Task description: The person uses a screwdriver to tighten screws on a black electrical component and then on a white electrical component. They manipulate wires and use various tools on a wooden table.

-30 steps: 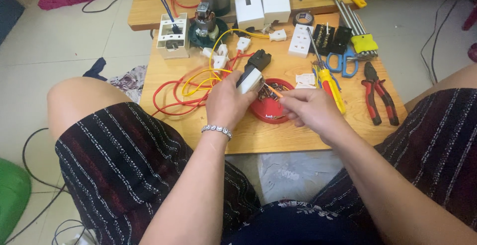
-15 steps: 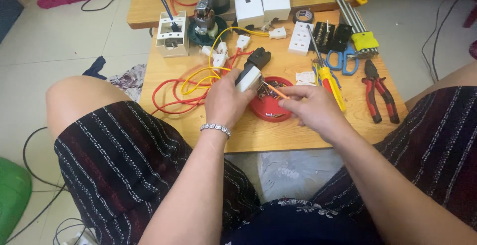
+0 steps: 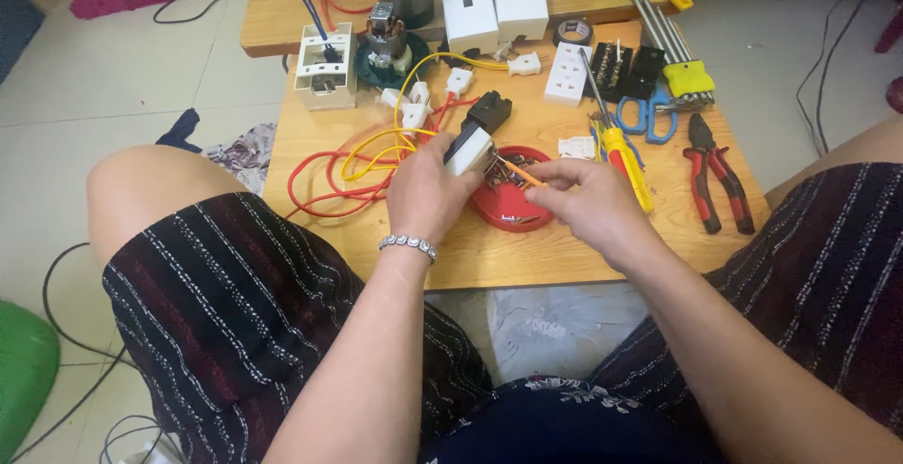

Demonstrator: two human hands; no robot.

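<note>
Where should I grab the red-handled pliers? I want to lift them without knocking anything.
Take the red-handled pliers by the two handles, coming from the near table edge. The handles point toward the person and lie clear, while the dark jaws point toward the scissors.

Both forearms reach forward from the lap, converging. The left hand [image 3: 428,191], a bracelet at its wrist, curls in a closed grip; the right hand [image 3: 578,203] pinches with thumb and fingertips, knuckles up.

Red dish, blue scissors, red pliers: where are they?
red dish [image 3: 508,208]: head view, on its bare lower rim.
blue scissors [image 3: 649,118]: head view, on the handle loops.
red pliers [image 3: 717,177]: head view, on the handles.
</note>
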